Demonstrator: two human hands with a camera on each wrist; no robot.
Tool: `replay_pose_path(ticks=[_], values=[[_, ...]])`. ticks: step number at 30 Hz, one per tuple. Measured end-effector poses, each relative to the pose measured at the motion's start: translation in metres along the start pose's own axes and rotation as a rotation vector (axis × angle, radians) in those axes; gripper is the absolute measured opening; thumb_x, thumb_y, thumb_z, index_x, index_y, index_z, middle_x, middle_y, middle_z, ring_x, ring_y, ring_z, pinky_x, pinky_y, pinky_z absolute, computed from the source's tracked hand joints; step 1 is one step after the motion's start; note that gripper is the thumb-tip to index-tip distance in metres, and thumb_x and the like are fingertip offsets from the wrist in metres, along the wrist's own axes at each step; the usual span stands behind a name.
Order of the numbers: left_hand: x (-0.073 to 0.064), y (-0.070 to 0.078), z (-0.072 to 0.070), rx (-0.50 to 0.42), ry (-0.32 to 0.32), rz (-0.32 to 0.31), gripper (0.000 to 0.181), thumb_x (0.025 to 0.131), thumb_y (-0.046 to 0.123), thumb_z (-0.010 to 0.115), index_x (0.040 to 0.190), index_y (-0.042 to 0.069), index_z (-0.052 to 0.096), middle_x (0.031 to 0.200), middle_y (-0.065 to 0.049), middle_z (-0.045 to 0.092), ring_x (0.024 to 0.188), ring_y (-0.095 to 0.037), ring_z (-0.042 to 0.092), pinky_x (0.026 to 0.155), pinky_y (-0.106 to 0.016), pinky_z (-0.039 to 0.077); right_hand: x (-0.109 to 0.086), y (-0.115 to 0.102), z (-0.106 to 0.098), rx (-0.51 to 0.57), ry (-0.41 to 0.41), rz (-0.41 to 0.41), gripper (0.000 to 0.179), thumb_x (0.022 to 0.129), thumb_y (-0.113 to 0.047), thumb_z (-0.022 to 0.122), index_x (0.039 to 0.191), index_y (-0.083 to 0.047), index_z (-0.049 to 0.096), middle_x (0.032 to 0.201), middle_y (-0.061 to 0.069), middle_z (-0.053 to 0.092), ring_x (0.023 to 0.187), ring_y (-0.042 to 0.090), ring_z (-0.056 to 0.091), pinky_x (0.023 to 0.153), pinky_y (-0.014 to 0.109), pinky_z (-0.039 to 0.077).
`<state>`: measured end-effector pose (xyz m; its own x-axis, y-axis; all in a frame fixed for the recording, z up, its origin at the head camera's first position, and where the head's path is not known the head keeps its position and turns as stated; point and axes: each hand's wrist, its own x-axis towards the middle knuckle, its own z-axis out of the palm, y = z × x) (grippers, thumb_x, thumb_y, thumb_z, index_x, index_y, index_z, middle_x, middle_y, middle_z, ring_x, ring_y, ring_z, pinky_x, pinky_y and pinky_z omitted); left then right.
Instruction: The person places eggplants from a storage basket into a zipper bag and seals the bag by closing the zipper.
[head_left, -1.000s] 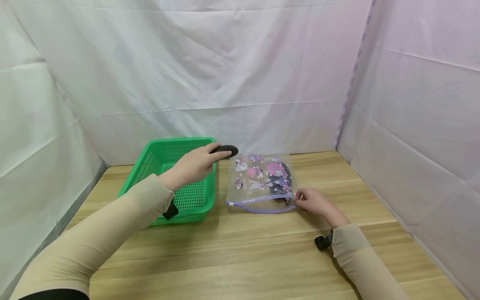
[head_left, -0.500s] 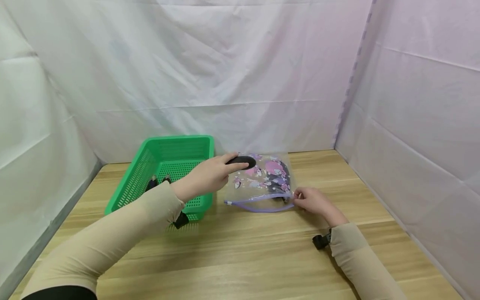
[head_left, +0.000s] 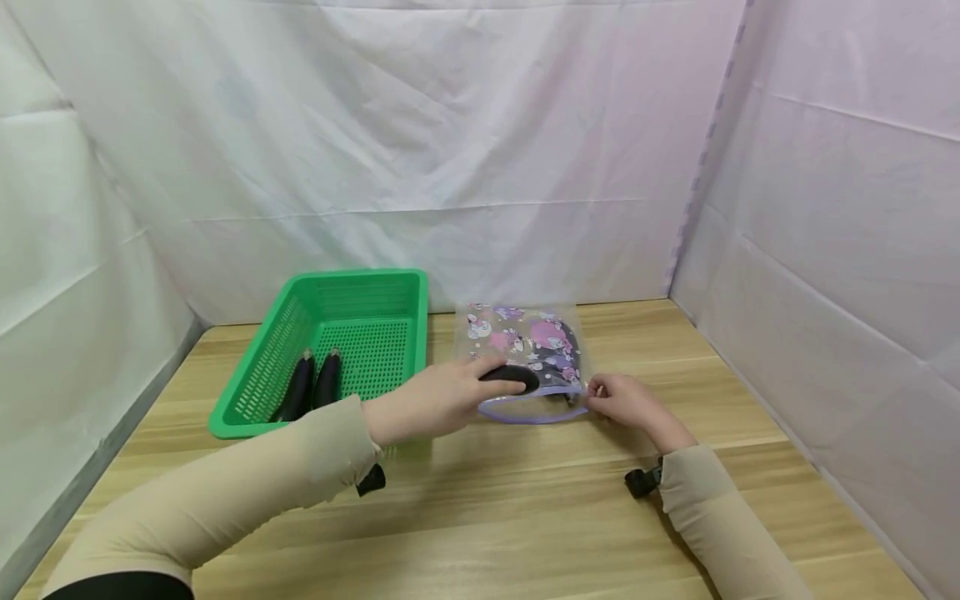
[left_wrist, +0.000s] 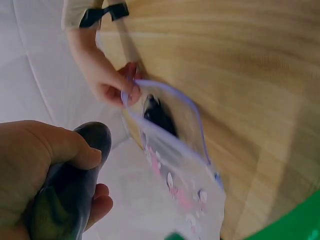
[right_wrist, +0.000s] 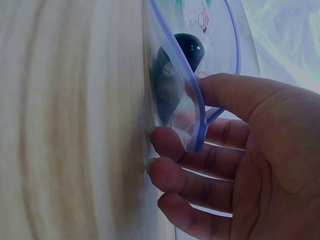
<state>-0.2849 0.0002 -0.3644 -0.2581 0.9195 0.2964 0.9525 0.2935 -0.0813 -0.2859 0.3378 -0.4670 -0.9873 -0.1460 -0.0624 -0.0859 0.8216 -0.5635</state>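
My left hand [head_left: 438, 400] grips a dark, smooth eggplant [left_wrist: 70, 190], its rounded end sticking out past the fingers just above the mouth of a clear zip bag [head_left: 487, 333]. Pink and purple cartoon prints cover the bag, which lies on the table with its purple-edged mouth gaping toward me. Thumb and fingers of my right hand [head_left: 626, 404] pinch the right corner of that mouth. Inside the bag lies another eggplant [left_wrist: 159, 116], stem end near the opening. Two more eggplants, a left one [head_left: 296, 387] and a right one [head_left: 327, 379], rest in the green basket [head_left: 423, 325].
The basket stands left of the bag on the wooden table [head_left: 525, 517], my left forearm crossing in front of its near edge. White cloth [head_left: 480, 150] hangs behind the table and along both sides.
My left hand has carried the eggplant from above the basket's right side rightward and toward me to the bag's mouth. Two eggplants in the basket have come into sight. The right hand keeps its pinch.
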Motion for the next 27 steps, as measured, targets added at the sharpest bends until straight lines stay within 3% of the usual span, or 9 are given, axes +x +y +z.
replay_pose_path(ticks=[5, 11, 20, 27], values=[[0.002, 0.013, 0.017, 0.026, -0.021, 0.041, 0.054, 0.086, 0.0, 0.062, 0.134, 0.023, 0.058, 0.129, -0.009, 0.054, 0.092, -0.023, 0.062, 0.07, -0.034, 0.054, -0.001, -0.001, -0.001, -0.002, -0.002, 0.003, 0.011, 0.091, -0.019, 0.063, 0.089, -0.009, 0.062, 0.067, 0.003, 0.059, 0.051, 0.015, 0.053, 0.048, 0.031, 0.045], [0.004, 0.027, 0.038, 0.055, -0.082, 0.062, 0.053, 0.087, 0.008, 0.068, 0.136, 0.026, 0.057, 0.131, -0.009, 0.053, 0.1, -0.022, 0.061, 0.072, -0.031, 0.055, -0.002, 0.0, -0.002, -0.001, -0.001, 0.003, 0.011, 0.09, -0.019, 0.064, 0.087, -0.009, 0.061, 0.066, 0.004, 0.06, 0.05, 0.015, 0.053, 0.048, 0.03, 0.045], [0.007, 0.027, 0.067, 0.056, -0.161, -0.015, 0.052, 0.09, 0.009, 0.065, 0.138, 0.026, 0.056, 0.133, -0.011, 0.052, 0.104, -0.025, 0.061, 0.073, -0.035, 0.056, 0.002, 0.001, -0.001, -0.014, -0.005, -0.018, 0.009, 0.091, -0.019, 0.062, 0.088, -0.01, 0.061, 0.064, 0.002, 0.059, 0.05, 0.015, 0.053, 0.047, 0.031, 0.044], [0.009, 0.021, 0.077, 0.113, -0.155, -0.09, 0.051, 0.09, 0.008, 0.065, 0.138, 0.023, 0.057, 0.134, -0.015, 0.052, 0.105, -0.03, 0.061, 0.079, -0.04, 0.056, 0.001, 0.001, 0.001, -0.026, 0.007, -0.02, 0.01, 0.09, -0.019, 0.063, 0.087, -0.011, 0.06, 0.063, 0.001, 0.059, 0.05, 0.014, 0.052, 0.048, 0.031, 0.044]])
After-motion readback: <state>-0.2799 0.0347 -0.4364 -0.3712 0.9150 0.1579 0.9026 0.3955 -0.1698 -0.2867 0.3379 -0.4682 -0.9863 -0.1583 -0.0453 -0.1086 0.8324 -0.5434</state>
